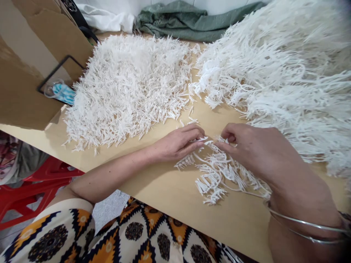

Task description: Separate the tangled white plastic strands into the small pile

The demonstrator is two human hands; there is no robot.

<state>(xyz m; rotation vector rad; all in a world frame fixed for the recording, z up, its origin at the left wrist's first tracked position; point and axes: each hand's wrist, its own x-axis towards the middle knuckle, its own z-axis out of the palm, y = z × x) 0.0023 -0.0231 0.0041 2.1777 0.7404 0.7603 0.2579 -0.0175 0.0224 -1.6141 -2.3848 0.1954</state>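
Observation:
My left hand (179,142) is closed in a pinch, with thin white slivers showing at its fingertips. Close by on the right, my right hand (255,153) pinches the end of a white branched strand (216,175). Many short prongs stick out along this strand, which trails over the table below both hands. Beyond my left hand spreads a heap of short loose white slivers (131,87). Past my right hand rises a bigger mound of long white branched strands (285,84). What exactly lies inside each pinch is partly covered by the fingers.
A cardboard box (24,91) stands at the left end of the pale table (164,193), with a blue-striped item (63,93) by its side. Green cloth (181,18) and white cloth (109,20) lie along the wall. Red stools (35,193) are below at left.

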